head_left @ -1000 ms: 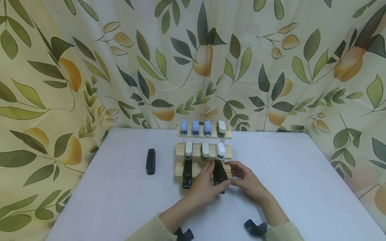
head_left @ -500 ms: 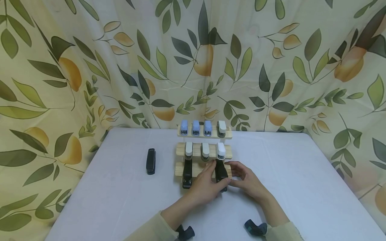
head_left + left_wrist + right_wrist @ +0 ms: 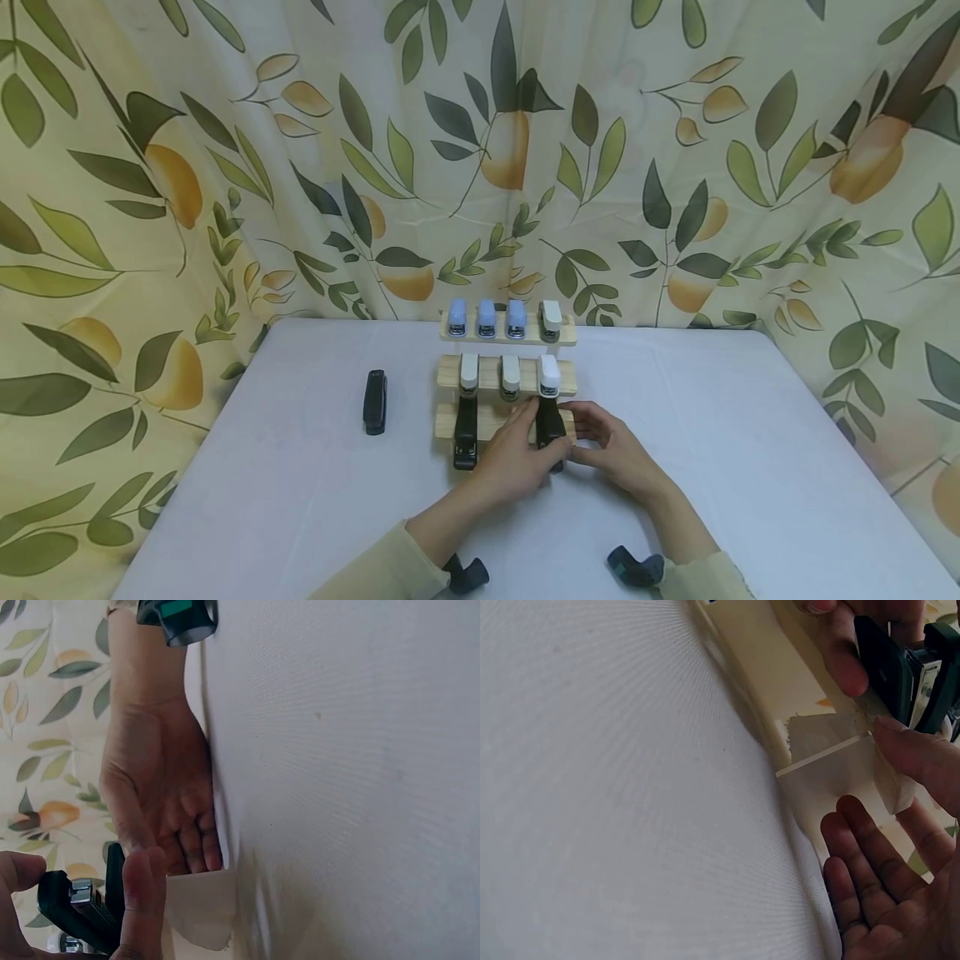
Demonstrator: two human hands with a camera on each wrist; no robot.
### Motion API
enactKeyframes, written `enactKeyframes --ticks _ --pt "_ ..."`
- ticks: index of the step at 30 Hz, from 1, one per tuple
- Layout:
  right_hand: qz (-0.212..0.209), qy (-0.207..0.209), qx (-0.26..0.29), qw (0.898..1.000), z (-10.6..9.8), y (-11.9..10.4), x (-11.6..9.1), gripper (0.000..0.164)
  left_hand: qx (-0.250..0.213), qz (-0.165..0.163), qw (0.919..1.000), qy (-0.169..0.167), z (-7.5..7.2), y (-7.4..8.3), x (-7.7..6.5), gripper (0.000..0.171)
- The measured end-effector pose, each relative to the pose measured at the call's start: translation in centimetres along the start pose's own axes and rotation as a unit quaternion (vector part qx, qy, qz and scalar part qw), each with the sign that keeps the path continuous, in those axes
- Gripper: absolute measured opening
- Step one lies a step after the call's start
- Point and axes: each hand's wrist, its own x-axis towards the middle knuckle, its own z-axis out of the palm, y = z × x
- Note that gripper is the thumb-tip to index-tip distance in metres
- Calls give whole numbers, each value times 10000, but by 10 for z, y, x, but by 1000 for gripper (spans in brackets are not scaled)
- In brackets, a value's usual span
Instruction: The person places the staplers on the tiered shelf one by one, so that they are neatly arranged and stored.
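In the head view, my left hand (image 3: 513, 458) pinches a black stapler (image 3: 550, 423) at its sides, over the right end of the bottom plank of a three-tier wooden rack (image 3: 491, 421). The left wrist view shows this stapler (image 3: 84, 930) between thumb and finger, its metal magazine showing. My right hand (image 3: 618, 454) holds the plank's right end. In the right wrist view its thumb lies on the wooden edge and its fingers are by the clear side support (image 3: 829, 772). A second black stapler (image 3: 466, 433) lies on the bottom plank's left side.
Three blue mini staplers (image 3: 487, 319) and a white one (image 3: 551, 321) stand on the top tier. Three white mini staplers (image 3: 510, 377) sit on the middle tier. Another black stapler (image 3: 375, 402) lies on the white table (image 3: 300, 500) at left. A patterned curtain (image 3: 480, 167) hangs behind.
The black stapler in my left hand has turned from slanted to nearly straight and shifted slightly away from me, its far end now below the right white mini stapler. My right hand stays put.
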Motion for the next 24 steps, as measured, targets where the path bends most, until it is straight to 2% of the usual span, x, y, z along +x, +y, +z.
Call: enactKeyframes --ticks 12,17,24 --pt "-51 -31 16 10000 0 0 -1 62 -40 -147 9998 135 2 2 0 86" --pt "2 -21 -48 10000 1 -1 -1 62 -220 -92 9997 44 -2 2 -4 87" --pt "-121 21 -146 9998 0 -1 -1 61 43 109 9999 47 -7 0 -12 84"
